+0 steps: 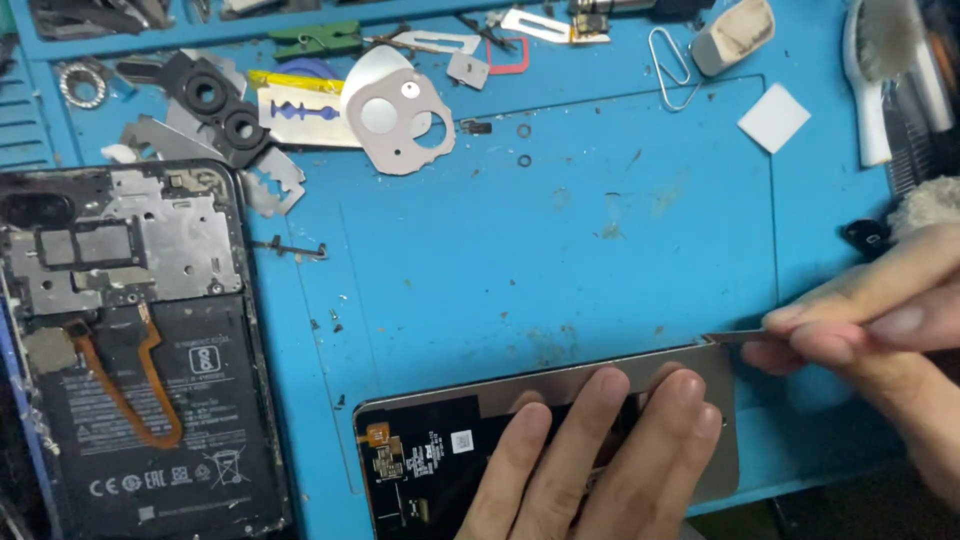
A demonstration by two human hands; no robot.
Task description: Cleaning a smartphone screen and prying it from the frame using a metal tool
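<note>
A detached phone screen panel [440, 440] lies face down near the front edge of the blue mat [520, 260], its back black with a grey strip along the top. My left hand [590, 460] presses flat on it with three fingers spread. My right hand [880, 320] pinches a thin metal blade [735, 338] whose tip touches the panel's upper right corner.
An opened phone [130, 350] with battery and orange flex cable lies at the left. Loose parts crowd the back: a camera bezel [400, 120], a razor blade [295, 110], black lens frames [225, 105], a paper clip [672, 65], a white square [774, 118], a white brush [880, 70].
</note>
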